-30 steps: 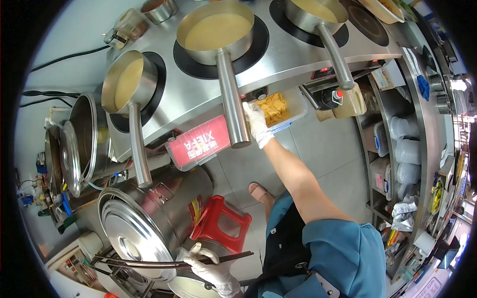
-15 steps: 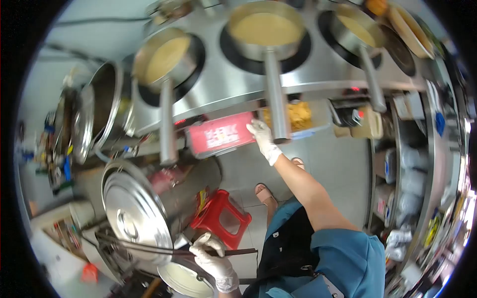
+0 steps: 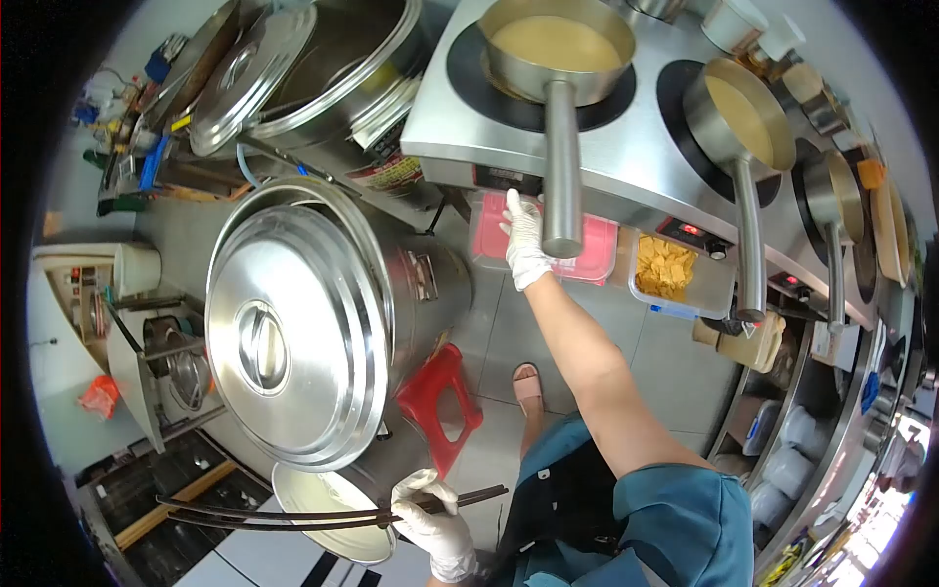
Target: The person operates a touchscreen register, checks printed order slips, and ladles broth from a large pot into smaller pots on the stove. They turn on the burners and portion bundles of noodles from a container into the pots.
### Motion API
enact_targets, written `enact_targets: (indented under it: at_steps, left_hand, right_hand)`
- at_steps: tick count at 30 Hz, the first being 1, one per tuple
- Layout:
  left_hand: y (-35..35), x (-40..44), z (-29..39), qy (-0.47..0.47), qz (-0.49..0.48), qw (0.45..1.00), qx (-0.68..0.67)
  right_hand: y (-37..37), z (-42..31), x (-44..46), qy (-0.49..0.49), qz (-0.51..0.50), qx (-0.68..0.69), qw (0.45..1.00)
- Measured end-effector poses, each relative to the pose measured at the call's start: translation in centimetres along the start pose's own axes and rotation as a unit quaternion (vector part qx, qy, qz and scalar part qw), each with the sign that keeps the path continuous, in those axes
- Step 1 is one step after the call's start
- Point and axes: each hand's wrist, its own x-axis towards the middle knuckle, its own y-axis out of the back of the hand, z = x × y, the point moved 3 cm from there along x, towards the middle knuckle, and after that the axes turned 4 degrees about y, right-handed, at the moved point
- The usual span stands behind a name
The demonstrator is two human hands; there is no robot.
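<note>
My left hand [image 3: 430, 519], in a white glove, is closed round long dark chopsticks [image 3: 293, 517] that lie crosswise above a pale round pot [image 3: 337, 543]. My gloved right hand [image 3: 526, 240] reaches up to the front of the stove, next to a control panel [image 3: 507, 180] and above the pink-lidded box [image 3: 597, 249]. The steel handle of a saucepan [image 3: 556, 49] with pale yellow liquid hangs just right of that hand. What its fingertips touch is hard to make out.
Two more saucepans, one of them nearer [image 3: 738, 112], stand on the stove [image 3: 626, 147]. A box of yellow food [image 3: 665, 266] sits below. A large lidded steel pot [image 3: 293, 333] and a red stool [image 3: 440, 411] stand at the left, shelves [image 3: 812, 391] at the right.
The view has swung left, bringing the large pot closer. My right hand has moved from the yellow food box past the pink lid to the left stove panel. My left hand still holds the chopsticks.
</note>
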Motion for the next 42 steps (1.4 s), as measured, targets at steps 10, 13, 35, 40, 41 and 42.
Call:
enact_targets:
  at_steps: [10, 13, 35, 40, 41, 42]
  left_hand:
    - [2.0, 2.7, -1.5, 0.036, 0.010, 0.999, -0.014]
    - [2.4, 3.0, -2.1, 0.041, 0.033, 0.999, -0.005]
    - [-6.5, -0.9, 8.0, -0.016, -0.287, 0.956, -0.057]
    - [-16.3, -10.0, 10.4, 0.030, -0.454, 0.883, -0.116]
    - [-18.1, -12.5, 10.4, 0.033, -0.478, 0.870, -0.121]
    - [-19.9, -15.2, 10.6, 0.050, -0.513, 0.848, -0.122]
  right_hand:
    - [-1.8, -1.9, -0.6, -0.019, 0.067, -0.163, 0.984]
    - [-1.9, -1.5, -1.0, -0.007, 0.063, -0.166, 0.984]
    - [2.5, -21.8, -34.8, -0.138, -0.371, -0.246, 0.885]
    - [3.6, -34.6, -40.7, 0.138, -0.307, -0.445, 0.830]
    - [4.5, -36.9, -41.7, 0.156, -0.280, -0.444, 0.837]
    - [5.8, -39.0, -42.4, 0.115, -0.230, -0.454, 0.853]
